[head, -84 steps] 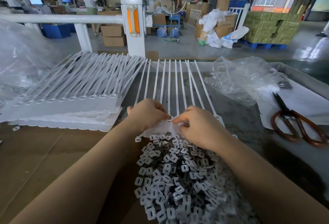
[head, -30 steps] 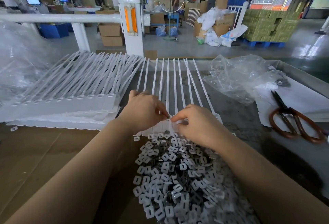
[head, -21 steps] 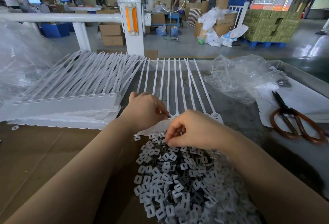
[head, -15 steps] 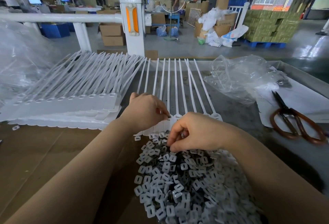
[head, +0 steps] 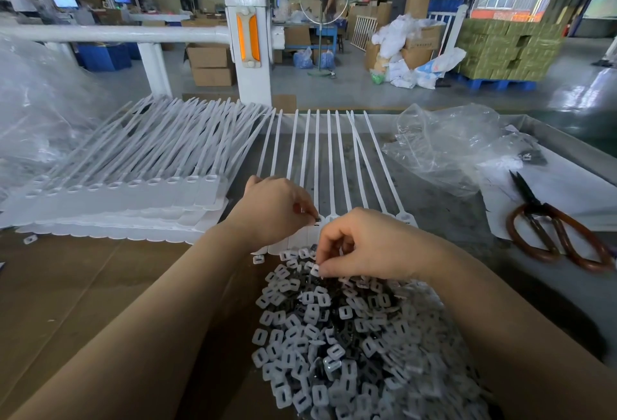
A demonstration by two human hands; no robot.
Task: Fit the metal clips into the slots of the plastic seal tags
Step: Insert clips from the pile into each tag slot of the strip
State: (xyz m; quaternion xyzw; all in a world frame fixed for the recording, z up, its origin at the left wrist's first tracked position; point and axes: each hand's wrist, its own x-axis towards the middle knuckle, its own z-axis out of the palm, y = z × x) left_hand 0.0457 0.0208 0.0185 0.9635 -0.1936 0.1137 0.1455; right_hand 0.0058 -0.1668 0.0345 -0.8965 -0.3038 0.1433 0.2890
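A row of white plastic seal tags (head: 329, 165) lies in front of me, its long straps pointing away. My left hand (head: 275, 207) rests on the tag heads, thumb and forefinger pinched at one slot; something small and dark shows at the fingertips. A heap of small clips (head: 337, 336) in white and dark pieces fills the near middle. My right hand (head: 359, 246) hovers over the heap's far edge with curled fingers pinching one clip (head: 315, 271).
A big stack of seal tags (head: 127, 185) lies to the left on brown cardboard (head: 66, 302). Crumpled clear plastic bags (head: 447, 149) sit at the right back. Brown-handled scissors (head: 547, 225) lie on white paper at the right edge.
My right hand has drawn back from the tag slot to the clip heap and pinched up a clip. My left hand has stayed on the tag heads.
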